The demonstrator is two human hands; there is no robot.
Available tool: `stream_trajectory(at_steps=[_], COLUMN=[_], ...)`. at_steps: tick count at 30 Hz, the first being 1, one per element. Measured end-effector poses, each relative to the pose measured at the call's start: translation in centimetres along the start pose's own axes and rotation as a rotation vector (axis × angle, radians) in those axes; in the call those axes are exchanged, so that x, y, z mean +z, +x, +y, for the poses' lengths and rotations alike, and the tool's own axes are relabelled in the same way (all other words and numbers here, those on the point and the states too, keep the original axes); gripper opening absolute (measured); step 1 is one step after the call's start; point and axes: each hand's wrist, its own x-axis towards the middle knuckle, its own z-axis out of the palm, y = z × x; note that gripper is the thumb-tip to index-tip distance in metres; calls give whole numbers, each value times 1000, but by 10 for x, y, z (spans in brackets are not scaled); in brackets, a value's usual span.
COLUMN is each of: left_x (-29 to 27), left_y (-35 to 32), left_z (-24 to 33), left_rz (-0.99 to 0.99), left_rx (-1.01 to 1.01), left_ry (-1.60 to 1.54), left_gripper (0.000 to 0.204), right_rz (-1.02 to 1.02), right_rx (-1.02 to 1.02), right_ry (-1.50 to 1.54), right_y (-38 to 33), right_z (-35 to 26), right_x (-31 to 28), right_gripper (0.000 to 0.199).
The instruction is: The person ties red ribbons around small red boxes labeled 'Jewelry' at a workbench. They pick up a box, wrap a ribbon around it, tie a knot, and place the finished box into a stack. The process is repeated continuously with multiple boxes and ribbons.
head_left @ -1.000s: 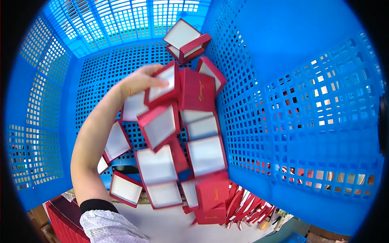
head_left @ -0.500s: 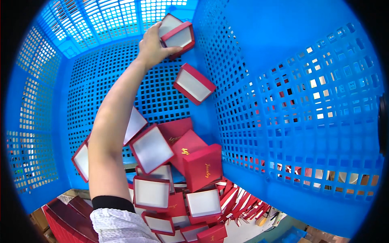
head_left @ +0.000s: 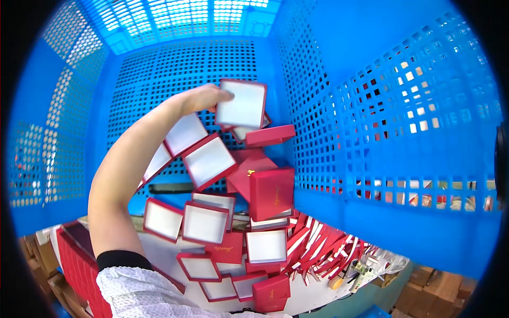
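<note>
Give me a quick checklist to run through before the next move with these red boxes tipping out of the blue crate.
1. Left hand in contact with the boxes: ok, its fingers rest on the edge of the top white-lined red box.
2. Firm grip on that box: cannot tell, the fingertips are partly hidden behind it.
3. Right hand in view: not ok, it does not show.
4. Blue perforated crate tilted toward the table: ok, its open mouth faces down.
5. Boxes moving freely: ok, several red boxes, such as the closed red box, are loose in mid-slide.
6. Landing spot: cannot tell, the white tabletop already holds a pile of red boxes.
</note>
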Motion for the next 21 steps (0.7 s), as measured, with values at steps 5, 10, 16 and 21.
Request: stream_trajectory(at_steps=[5, 10, 16, 21], left_x=[4, 54, 146, 316], left_y=[-84, -150, -252, -341], left_z=[-10, 4, 46, -3], left_rz=[-123, -87, -91, -841], left_rx=[-131, -238, 95, -121], left_ry=[-44, 215, 277, 249], left_gripper=[39, 53, 41, 51], right_rz=[-125, -261, -632, -1186], right_rx=[-14, -23, -90, -221], right_ry=[13, 56, 74, 117], right_y=[17, 15, -2, -16], right_z=[-12, 2, 29, 74], right_x=[-2, -43, -42, -43], right_gripper=[48, 50, 15, 27])
